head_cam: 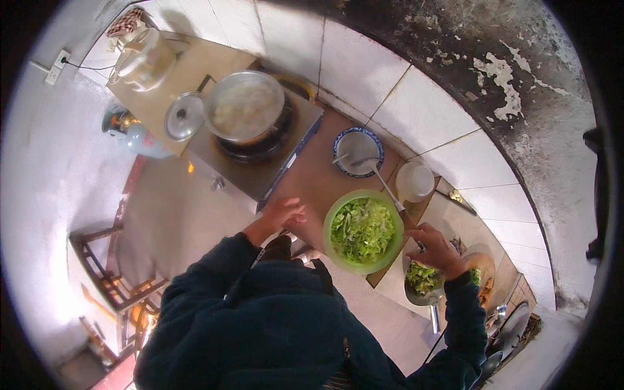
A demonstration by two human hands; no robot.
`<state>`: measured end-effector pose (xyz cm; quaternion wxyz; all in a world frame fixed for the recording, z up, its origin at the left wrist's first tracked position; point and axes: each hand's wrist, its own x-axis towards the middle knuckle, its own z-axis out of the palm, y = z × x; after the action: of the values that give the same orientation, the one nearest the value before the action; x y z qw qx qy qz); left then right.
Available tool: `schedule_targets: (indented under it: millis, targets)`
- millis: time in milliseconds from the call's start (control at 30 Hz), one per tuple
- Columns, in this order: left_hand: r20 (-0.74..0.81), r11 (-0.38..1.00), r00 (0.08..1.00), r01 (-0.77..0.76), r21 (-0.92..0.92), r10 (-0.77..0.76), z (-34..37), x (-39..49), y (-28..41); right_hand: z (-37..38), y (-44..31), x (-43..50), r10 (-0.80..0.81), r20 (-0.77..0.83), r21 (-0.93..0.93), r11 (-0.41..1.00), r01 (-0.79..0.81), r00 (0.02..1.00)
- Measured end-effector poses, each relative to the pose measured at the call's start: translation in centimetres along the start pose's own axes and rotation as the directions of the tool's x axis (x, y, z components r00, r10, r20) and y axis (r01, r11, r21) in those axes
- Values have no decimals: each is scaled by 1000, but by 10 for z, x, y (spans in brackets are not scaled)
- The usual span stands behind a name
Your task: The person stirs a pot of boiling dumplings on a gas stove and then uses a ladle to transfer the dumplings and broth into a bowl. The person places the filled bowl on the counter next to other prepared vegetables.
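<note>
My right hand [436, 248] is closed around the handle end of a metal spatula [387, 189]. Its blade rests in a blue-rimmed enamel bowl [358, 130], where a short light-coloured handle also shows at the left. Beside my right hand stands a pale green plastic bowl [331, 256] full of chopped leafy greens [363, 229]. My left hand [282, 215] is empty, its fingers loosely bent, near the stove's front corner. A steaming aluminium pot [243, 105] with pale pieces in cloudy liquid sits on the gas stove [214, 158].
A pot lid [184, 116] lies left of the pot, near an electric cooker [146, 61]. Below is a gas cylinder [141, 139]. At right are a white plastic tub [414, 180], a knife [456, 201], a saucepan of greens [424, 296] and a round cutting board [482, 263].
</note>
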<state>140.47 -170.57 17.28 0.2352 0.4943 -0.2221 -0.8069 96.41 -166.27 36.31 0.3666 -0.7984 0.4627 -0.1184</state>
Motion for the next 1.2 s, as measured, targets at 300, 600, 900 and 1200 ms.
schedule_targets:
  millis: [300,600,900,1200]
  targets:
    - [29,976,999,-40,213,35,-10,-48,15,-8,108,-33,446,-210,-209,849,-486,870]
    - [90,974,990,-125,189,109,-23,-64,17,18,180,-31,694,-70,-514,591,-622,717]
    - [5,982,1000,-30,186,30,-34,-61,14,28,198,-25,741,-47,-562,535,-631,670]
    - [178,947,984,-35,321,-24,-23,-55,22,13,90,-15,439,-245,-200,850,-488,864]
